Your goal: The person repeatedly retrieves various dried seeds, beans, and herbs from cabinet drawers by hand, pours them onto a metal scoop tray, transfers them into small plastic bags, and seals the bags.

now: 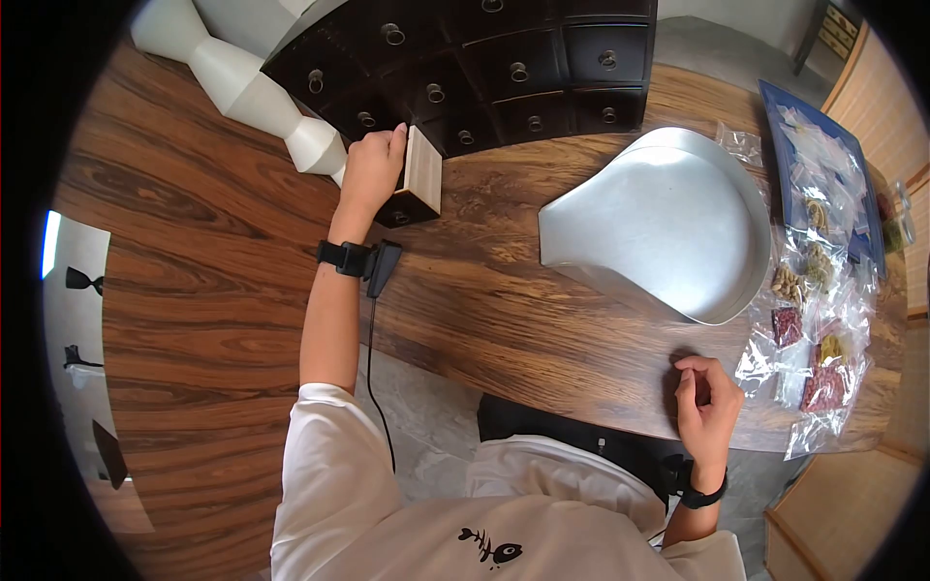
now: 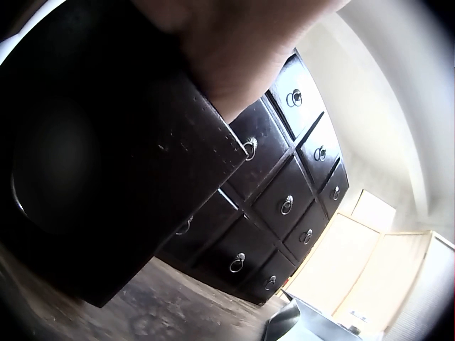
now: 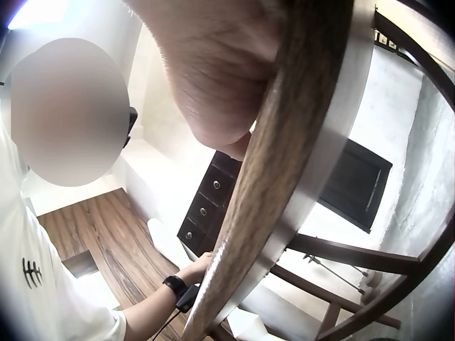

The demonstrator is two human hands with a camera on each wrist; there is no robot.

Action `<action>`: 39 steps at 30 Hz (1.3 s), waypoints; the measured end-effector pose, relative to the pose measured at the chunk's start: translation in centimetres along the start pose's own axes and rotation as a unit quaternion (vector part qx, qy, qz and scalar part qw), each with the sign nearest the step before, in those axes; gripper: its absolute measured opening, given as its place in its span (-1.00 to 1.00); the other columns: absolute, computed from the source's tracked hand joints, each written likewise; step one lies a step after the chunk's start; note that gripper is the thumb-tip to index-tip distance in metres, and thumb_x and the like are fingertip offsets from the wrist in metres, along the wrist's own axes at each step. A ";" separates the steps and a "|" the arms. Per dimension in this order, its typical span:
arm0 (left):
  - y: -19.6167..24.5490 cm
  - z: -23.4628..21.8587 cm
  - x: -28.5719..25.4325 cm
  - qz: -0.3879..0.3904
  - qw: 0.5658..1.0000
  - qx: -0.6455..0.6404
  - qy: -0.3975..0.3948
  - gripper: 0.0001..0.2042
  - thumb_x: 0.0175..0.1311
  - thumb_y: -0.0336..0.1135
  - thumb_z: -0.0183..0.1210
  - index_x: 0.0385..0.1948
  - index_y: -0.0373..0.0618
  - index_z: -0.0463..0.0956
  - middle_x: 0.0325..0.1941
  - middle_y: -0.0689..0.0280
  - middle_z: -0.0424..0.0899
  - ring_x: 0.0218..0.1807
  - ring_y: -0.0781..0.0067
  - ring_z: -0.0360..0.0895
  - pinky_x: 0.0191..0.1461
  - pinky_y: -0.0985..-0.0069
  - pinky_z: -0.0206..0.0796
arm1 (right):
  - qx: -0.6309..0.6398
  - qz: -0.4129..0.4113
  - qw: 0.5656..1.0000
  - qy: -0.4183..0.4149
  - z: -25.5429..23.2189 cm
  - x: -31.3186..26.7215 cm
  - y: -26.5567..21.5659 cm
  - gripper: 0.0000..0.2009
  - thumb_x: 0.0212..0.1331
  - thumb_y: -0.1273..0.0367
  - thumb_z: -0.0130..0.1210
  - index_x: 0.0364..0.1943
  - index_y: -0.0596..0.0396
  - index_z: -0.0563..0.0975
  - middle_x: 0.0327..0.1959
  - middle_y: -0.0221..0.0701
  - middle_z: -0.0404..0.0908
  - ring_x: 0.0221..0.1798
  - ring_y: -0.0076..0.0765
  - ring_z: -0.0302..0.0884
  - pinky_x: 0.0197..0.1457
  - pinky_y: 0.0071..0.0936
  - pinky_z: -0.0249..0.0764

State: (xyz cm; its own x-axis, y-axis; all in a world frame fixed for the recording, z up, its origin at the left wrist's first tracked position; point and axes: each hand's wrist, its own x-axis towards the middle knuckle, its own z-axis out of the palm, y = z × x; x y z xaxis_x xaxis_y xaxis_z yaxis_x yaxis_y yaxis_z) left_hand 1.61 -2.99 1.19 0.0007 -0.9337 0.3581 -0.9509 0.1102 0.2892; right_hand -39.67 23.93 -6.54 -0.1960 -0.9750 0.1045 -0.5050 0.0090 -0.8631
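A dark wooden cabinet with several small ring-handled drawers stands at the back of the table. Its bottom left drawer is pulled out, showing a pale wooden side and a black front. My left hand lies over that drawer, the thumb near its inner end; the other fingers are mostly hidden. In the left wrist view the drawer front looms large, with the hand above its edge. My right hand rests at the front table edge, loosely curled and holding nothing.
A wide metal scoop-shaped pan sits right of centre. Several clear bags of dried goods lie at the right beside a blue tray. A white faceted column stands left of the cabinet. A black cable hangs from my left wrist.
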 end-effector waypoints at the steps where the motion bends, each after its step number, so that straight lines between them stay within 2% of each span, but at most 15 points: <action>1: 0.1 -0.1 0.0 0.003 1.000 0.002 0.003 -0.50 0.54 -0.07 -0.03 -0.47 -0.36 0.62 -0.45 -0.21 0.60 -0.27 -0.32 0.60 -0.14 0.02 0.42 | -0.001 -0.002 1.000 -0.001 0.0 0.0 0.0 -0.93 0.25 0.54 0.14 -0.27 0.19 0.63 -0.58 -0.40 0.56 -0.59 -0.60 0.44 -0.49 -0.61 0.33; 5: 0.2 -0.7 0.2 0.004 1.000 -0.004 0.003 -0.49 0.55 -0.07 -0.04 -0.49 -0.38 0.58 -0.48 -0.20 0.59 -0.31 -0.36 0.56 -0.17 0.03 0.40 | 0.000 -0.002 1.000 -0.005 -0.1 0.1 -0.1 -0.93 0.25 0.55 0.14 -0.27 0.19 0.63 -0.59 -0.41 0.55 -0.60 -0.62 0.42 -0.50 -0.62 0.31; 8: 1.1 -1.6 0.3 0.007 0.999 -0.043 0.021 -0.46 0.56 -0.06 -0.03 -0.57 -0.37 0.50 -0.63 -0.06 0.55 -0.50 -0.14 0.55 -0.29 0.16 0.37 | 0.005 -0.001 1.000 0.000 -0.1 0.1 -0.2 -0.94 0.24 0.55 0.14 -0.27 0.19 0.63 -0.60 -0.42 0.54 -0.60 -0.64 0.40 -0.51 -0.62 0.30; 10: 3.1 -2.3 0.1 -0.031 0.981 -0.193 0.001 -0.43 0.58 -0.06 -0.02 -0.69 -0.28 0.41 -0.74 0.22 0.45 -0.67 0.32 0.42 -0.46 0.36 0.24 | 0.009 0.001 1.000 -0.004 -0.1 0.2 -0.3 -0.94 0.24 0.55 0.14 -0.27 0.19 0.63 -0.60 -0.42 0.53 -0.60 -0.63 0.39 -0.50 -0.62 0.30; 11: 5.2 -2.7 -0.4 -0.048 0.943 -0.326 -0.041 -0.47 0.58 -0.06 0.01 -0.71 -0.08 0.31 -0.74 0.47 0.31 -0.69 0.67 0.23 -0.58 0.56 0.04 | 0.011 0.002 1.000 -0.009 -0.2 0.2 -0.4 -0.94 0.24 0.55 0.14 -0.27 0.19 0.63 -0.60 -0.42 0.53 -0.61 -0.63 0.39 -0.50 -0.62 0.29; 12: 7.4 -2.6 -1.1 -0.048 0.941 -0.331 -0.047 -0.47 0.58 -0.06 0.01 -0.71 -0.08 0.31 -0.74 0.47 0.31 -0.69 0.67 0.23 -0.58 0.56 0.04 | 0.005 0.007 1.000 -0.007 -0.3 0.2 -0.5 -0.94 0.24 0.55 0.14 -0.27 0.19 0.63 -0.60 -0.42 0.53 -0.61 -0.63 0.39 -0.50 -0.62 0.29; 14: 11.7 -1.5 -2.0 -0.173 0.764 -0.591 -0.194 -0.51 0.61 -0.07 -0.01 -0.68 0.10 0.18 -0.76 0.57 0.17 -0.76 0.74 0.06 -0.68 0.70 -0.11 | 0.013 0.012 1.000 -0.008 -0.1 0.1 -0.2 -0.94 0.24 0.54 0.15 -0.27 0.18 0.63 -0.61 -0.41 0.52 -0.61 -0.61 0.38 -0.50 -0.62 0.29; 16: 13.0 2.4 -2.4 -0.228 0.582 -0.695 -0.355 -0.55 0.63 -0.10 -0.07 -0.64 0.11 0.21 -0.76 0.59 0.13 -0.77 0.75 0.06 -0.70 0.72 -0.11 | 0.007 0.008 1.000 0.000 -0.1 0.0 0.2 -0.94 0.24 0.53 0.15 -0.27 0.17 0.64 -0.61 -0.41 0.52 -0.62 -0.60 0.39 -0.51 -0.61 0.30; 18: 14.1 6.5 -2.8 -0.299 0.459 -0.717 -0.430 -0.57 0.64 -0.11 -0.10 -0.61 0.12 0.25 -0.74 0.59 0.15 -0.76 0.73 0.03 -0.70 0.71 -0.12 | 0.013 0.001 1.000 0.000 -0.1 0.0 0.1 -0.93 0.24 0.53 0.16 -0.26 0.16 0.64 -0.61 -0.41 0.53 -0.63 -0.61 0.39 -0.52 -0.60 0.30; 21: 15.6 10.1 -3.6 -0.343 0.404 -0.708 -0.467 -0.58 0.63 -0.14 -0.08 -0.61 0.11 0.26 -0.72 0.60 0.17 -0.74 0.74 0.04 -0.68 0.71 -0.11 | 0.010 -0.002 1.000 0.006 -0.4 -0.1 -0.1 -0.93 0.23 0.52 0.17 -0.26 0.15 0.65 -0.62 -0.43 0.53 -0.64 -0.60 0.39 -0.53 -0.59 0.32; 30: 17.2 11.9 -4.4 -0.342 0.349 -0.726 -0.484 -0.84 0.51 -0.30 0.00 -0.31 -0.14 0.38 -0.52 0.45 0.36 -0.63 0.67 0.19 -0.57 0.68 0.04 | 0.023 0.004 1.000 0.007 -0.4 0.0 0.0 -0.93 0.23 0.52 0.17 -0.26 0.14 0.65 -0.63 -0.45 0.54 -0.66 -0.61 0.38 -0.54 -0.59 0.32; 34: 17.7 12.7 -4.5 -0.350 0.318 -0.744 -0.472 -0.83 0.50 -0.31 -0.02 -0.24 -0.24 0.40 -0.46 0.35 0.42 -0.53 0.61 0.28 -0.54 0.68 0.08 | 0.019 0.000 1.000 0.009 -0.4 0.1 -0.1 -0.93 0.23 0.52 0.17 -0.25 0.14 0.65 -0.63 -0.45 0.54 -0.66 -0.61 0.38 -0.55 -0.60 0.31; 36: 17.7 12.6 -4.4 -0.352 0.293 -0.758 -0.465 -0.72 0.51 -0.28 -0.04 -0.04 -0.40 0.40 -0.25 0.12 0.50 -0.27 0.43 0.48 -0.33 0.61 0.37 | 0.025 0.008 1.000 0.010 -0.4 0.0 -0.1 -0.93 0.24 0.52 0.17 -0.25 0.14 0.65 -0.63 -0.46 0.54 -0.66 -0.63 0.39 -0.54 -0.61 0.32; 37: 18.1 12.3 -4.5 -0.353 0.292 -0.757 -0.466 -0.72 0.51 -0.28 -0.04 -0.04 -0.40 0.40 -0.25 0.12 0.50 -0.27 0.43 0.48 -0.33 0.61 0.37 | 0.024 0.010 1.000 0.010 -0.4 0.0 -0.1 -0.93 0.24 0.52 0.17 -0.25 0.14 0.65 -0.63 -0.46 0.54 -0.66 -0.63 0.39 -0.54 -0.61 0.32; 39: 19.2 11.5 -4.6 -0.366 0.340 -0.757 -0.421 -0.56 0.54 -0.20 -0.10 0.15 -0.52 0.30 0.04 -0.11 0.48 0.08 0.08 0.54 0.03 0.40 0.54 | 0.027 0.005 1.000 0.013 -0.4 0.0 -0.1 -0.93 0.24 0.53 0.16 -0.25 0.14 0.65 -0.63 -0.47 0.53 -0.65 -0.63 0.39 -0.53 -0.61 0.32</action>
State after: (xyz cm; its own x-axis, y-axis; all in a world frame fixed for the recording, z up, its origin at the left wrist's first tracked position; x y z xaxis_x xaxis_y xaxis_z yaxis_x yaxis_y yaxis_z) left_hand -20.19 -0.49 -5.16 -0.6287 -0.5961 -0.4994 0.4585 -0.8029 0.3810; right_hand -39.96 23.97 -6.27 -0.2228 -0.9688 0.1089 -0.4575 0.0052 -0.8892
